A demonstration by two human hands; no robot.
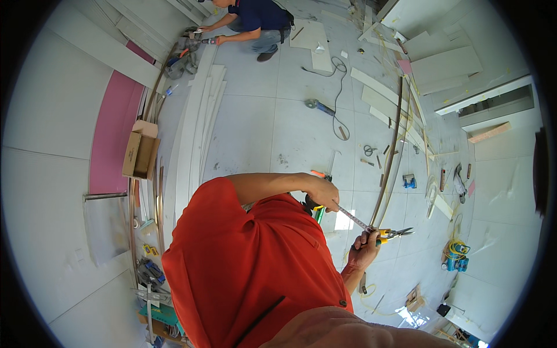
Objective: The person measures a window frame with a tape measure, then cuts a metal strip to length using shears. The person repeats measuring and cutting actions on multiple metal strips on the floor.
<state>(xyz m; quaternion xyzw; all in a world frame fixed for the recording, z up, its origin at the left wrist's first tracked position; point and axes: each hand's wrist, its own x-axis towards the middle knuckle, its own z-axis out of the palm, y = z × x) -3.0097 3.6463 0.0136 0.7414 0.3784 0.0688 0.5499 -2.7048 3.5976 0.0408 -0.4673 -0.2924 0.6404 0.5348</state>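
Note:
My left hand (325, 192) is closed round a dark tape measure (312, 203) close to my red shirt. Its blade (355, 219) is drawn out toward my right hand (364, 248). That hand grips yellow-handled tin snips (398, 233), their jaws pointing right, and the end of the tape blade meets its fingers. A long brown metal strip (389, 165) runs from beside the fingers of my right hand toward the far side; whether they hold it I cannot tell.
A co-worker (258, 20) crouches at the far left with a power tool. Long white boards (200, 124) lie left, beside a cardboard box (139, 152). An angle grinder (320, 107) with its cord lies ahead. Scissors (369, 151) and a teal machine (456, 257) are on the right.

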